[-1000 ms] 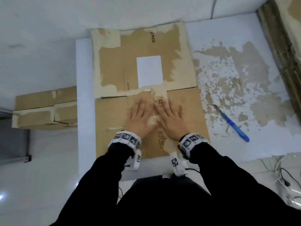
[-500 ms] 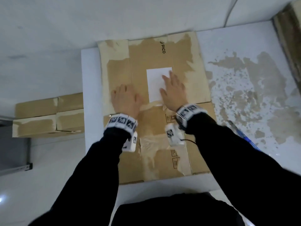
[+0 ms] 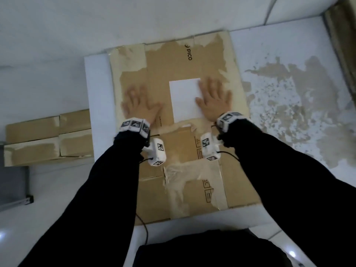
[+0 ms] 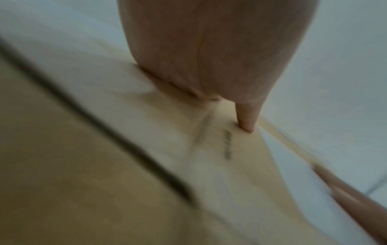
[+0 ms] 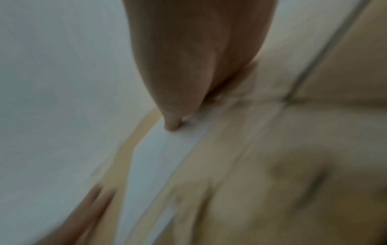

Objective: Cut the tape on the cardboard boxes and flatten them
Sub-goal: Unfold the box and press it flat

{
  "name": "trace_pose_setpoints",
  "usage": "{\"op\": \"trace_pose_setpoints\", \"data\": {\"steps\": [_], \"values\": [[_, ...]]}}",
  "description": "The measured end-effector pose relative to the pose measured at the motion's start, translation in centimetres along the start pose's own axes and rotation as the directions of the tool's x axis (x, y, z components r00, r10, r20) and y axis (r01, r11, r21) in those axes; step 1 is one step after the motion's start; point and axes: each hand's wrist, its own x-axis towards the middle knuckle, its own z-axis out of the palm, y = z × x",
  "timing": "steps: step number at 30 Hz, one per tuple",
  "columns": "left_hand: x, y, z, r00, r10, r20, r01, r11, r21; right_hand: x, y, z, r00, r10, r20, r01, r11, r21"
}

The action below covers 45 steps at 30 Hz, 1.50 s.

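- Both hands lie flat with fingers spread: the left hand and right hand press the far panel of the flattened cardboard box, either side of a white label.
- The box covers a white surface, whose top is peeling on the right.
- Crinkled clear tape clings to the near panel.
- Taped boxes sit left, below.

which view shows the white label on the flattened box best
The head view: the whole white label shows on the flattened box, between the left hand and right hand. The right wrist view gives only a blurred, slanted strip of it; the left wrist view, a blurred sliver.
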Motion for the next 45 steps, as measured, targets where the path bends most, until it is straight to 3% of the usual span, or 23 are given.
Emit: {"op": "trace_pose_setpoints", "data": {"steps": [4, 6, 7, 9, 11, 12, 14, 17, 20, 23, 29, 33, 37, 40, 43, 45], "values": [[-2.6, -0.6, -0.4, 0.990, -0.134, -0.037, 0.128, 0.983, -0.135, -1.9, 3.2, -0.8, 0.992, 0.121, -0.038, -0.119, 0.992, 0.049], [-4.8, -0.2, -0.2, 0.952, -0.294, -0.081, 0.260, 0.922, -0.288, -2.9, 3.4, -1.1, 0.979, 0.195, -0.064, -0.187, 0.977, 0.105], [-6.3, -0.5, 0.2, 0.916, -0.388, -0.099, 0.332, 0.874, -0.355, -4.0, 3.7, -1.1, 0.955, 0.277, -0.107, -0.259, 0.953, 0.156], [-9.5, -1.8, 1.3, 0.832, -0.537, -0.138, 0.436, 0.788, -0.434, -6.6, 5.0, -0.2, 0.853, 0.475, -0.218, -0.416, 0.869, 0.268], [-11.9, -3.4, 2.3, 0.773, -0.612, -0.167, 0.466, 0.726, -0.506, -8.8, 6.3, 0.9, 0.788, 0.555, -0.269, -0.477, 0.825, 0.304], [-12.6, -4.0, 2.7, 0.759, -0.629, -0.169, 0.455, 0.698, -0.553, -9.5, 6.9, 1.3, 0.795, 0.548, -0.262, -0.469, 0.827, 0.309], [-13.4, -5.1, 3.0, 0.779, -0.606, -0.163, 0.381, 0.663, -0.644, -10.2, 7.7, 1.1, 0.848, 0.474, -0.235, -0.385, 0.858, 0.340], [-14.9, -5.7, 2.9, 0.815, -0.528, -0.237, 0.263, 0.703, -0.661, -11.3, 7.6, -0.1, 0.906, 0.300, -0.297, -0.202, 0.925, 0.321], [-16.8, -5.0, 2.7, 0.805, -0.482, -0.347, 0.170, 0.747, -0.642, -13.0, 7.2, -1.6, 0.916, 0.173, -0.363, -0.038, 0.936, 0.350], [-18.6, -2.3, 1.5, 0.796, -0.443, -0.413, 0.100, 0.768, -0.633, -14.9, 8.8, -4.7, 0.885, 0.150, -0.441, 0.083, 0.881, 0.466], [-20.8, 11.6, -0.1, 0.790, -0.276, -0.548, -0.154, 0.776, -0.612, -18.8, 19.3, -14.5, 0.747, 0.136, -0.651, 0.253, 0.846, 0.468], [-20.0, 24.0, 2.9, 0.801, -0.189, -0.568, -0.332, 0.650, -0.684, -19.7, 32.0, -20.5, 0.681, 0.172, -0.712, 0.264, 0.850, 0.457], [-18.4, 37.2, 6.9, 0.828, -0.144, -0.541, -0.368, 0.588, -0.720, -19.8, 45.1, -25.5, 0.657, 0.244, -0.713, 0.197, 0.858, 0.475], [-17.0, 46.4, 9.7, 0.881, -0.120, -0.458, -0.321, 0.561, -0.763, -19.8, 53.2, -29.0, 0.636, 0.304, -0.709, 0.085, 0.886, 0.455], [-16.1, 54.1, 12.1, 0.928, -0.010, -0.372, -0.286, 0.621, -0.730, -18.6, 60.1, -31.2, 0.629, 0.340, -0.699, 0.000, 0.900, 0.437], [-15.8, 57.8, 13.8, 0.944, 0.060, -0.324, -0.272, 0.695, -0.665, -17.3, 63.6, -31.9, 0.679, 0.372, -0.633, -0.109, 0.904, 0.414]]}}
